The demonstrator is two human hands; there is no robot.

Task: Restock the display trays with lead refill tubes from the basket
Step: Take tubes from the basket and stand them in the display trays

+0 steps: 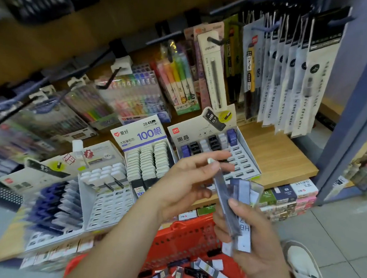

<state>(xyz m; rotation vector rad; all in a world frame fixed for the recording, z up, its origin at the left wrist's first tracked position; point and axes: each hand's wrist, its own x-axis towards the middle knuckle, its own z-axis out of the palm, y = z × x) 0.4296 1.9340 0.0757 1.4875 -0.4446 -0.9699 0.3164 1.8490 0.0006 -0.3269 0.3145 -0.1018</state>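
Note:
My right hand (256,243) grips a fanned bundle of lead refill tubes (240,206), dark and clear with white caps. My left hand (189,181) pinches the top of one dark tube (218,180) in that bundle. Both hands hover above the red basket (186,235), where several loose tubes (202,274) lie. Just behind the hands stands a display tray (244,158) with blue, black and white tubes in its back rows and bare slots in front. Left of it are a full tray of white-capped tubes (150,160) and two more trays (107,188).
Packs of pens and highlighters hang on hooks above the wooden shelf (282,155). Small boxes (287,198) are stacked under the shelf edge. A blue post (347,125) rises at the right. A white shoe (303,268) stands on the tiled floor.

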